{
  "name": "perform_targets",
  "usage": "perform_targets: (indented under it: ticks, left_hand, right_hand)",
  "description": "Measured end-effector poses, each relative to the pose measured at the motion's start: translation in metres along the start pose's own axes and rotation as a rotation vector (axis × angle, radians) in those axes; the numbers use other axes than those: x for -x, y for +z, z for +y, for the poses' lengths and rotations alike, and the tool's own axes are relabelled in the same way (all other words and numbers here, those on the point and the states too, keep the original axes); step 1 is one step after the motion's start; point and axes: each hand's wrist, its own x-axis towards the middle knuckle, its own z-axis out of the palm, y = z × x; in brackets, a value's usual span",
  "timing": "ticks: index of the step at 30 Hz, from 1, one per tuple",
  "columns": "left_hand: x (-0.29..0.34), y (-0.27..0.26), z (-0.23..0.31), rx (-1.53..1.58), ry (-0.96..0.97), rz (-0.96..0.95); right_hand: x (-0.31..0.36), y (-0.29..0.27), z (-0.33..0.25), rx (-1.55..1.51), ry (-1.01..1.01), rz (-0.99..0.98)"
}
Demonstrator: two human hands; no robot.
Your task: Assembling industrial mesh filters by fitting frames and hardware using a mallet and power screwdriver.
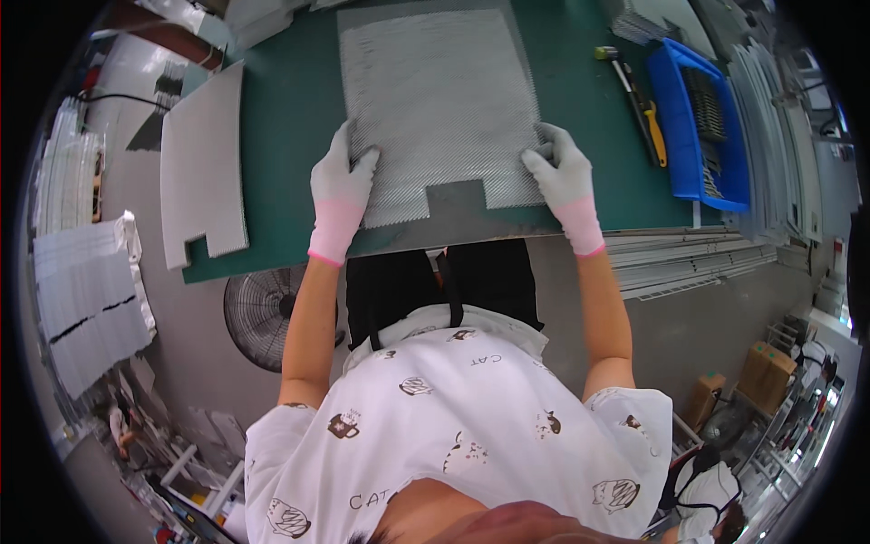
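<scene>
Head view showed both hands of the person in pale gloves with pink cuffs, standing at a green table [290, 163]. Between the hands lay the grey mesh panel [435, 100], flat on the table near its front edge. This panel had a rectangular notch in the side nearest to the person, and a plain grey surface was visible through the notch. The left hand [346, 177] held the panel at its left edge: the thumb rested over the top, and the other fingers pointed forward along the side. The right hand [564, 172] held the right edge in almost the same way, with its thumb turned inward. I could not tell how far the fingers of either hand went under the panel.

At the left of the table there was a light grey panel [204, 163], also with a notch, which reached slightly past the table's left edge. On the right side lay a hammer [632, 102] with a dark handle, and just beside it a yellow-handled tool [655, 136]. Next to these stood a blue plastic bin [676, 154], which contained dark metal parts [701, 102]. Below the table, toward the left, a round fan [258, 317] stood on the floor.
</scene>
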Motion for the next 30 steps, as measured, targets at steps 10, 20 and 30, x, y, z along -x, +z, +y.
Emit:
perform_targets:
  ticks: [10,20,30]
  left_hand:
    - [-0.006,0.000,0.005,-0.219,-0.059,-0.011]
    - [-0.036,-0.006,0.021,-0.591,0.662,-0.178]
    - [-0.043,-0.003,0.029,-0.449,0.642,-0.197]
  right_hand:
    - [-0.008,0.007,-0.032,0.835,-0.033,-0.108]
    - [-0.069,-0.031,-0.037,0.751,-0.583,-0.347]
    - [-0.324,-0.177,0.019,0.830,0.284,0.194]
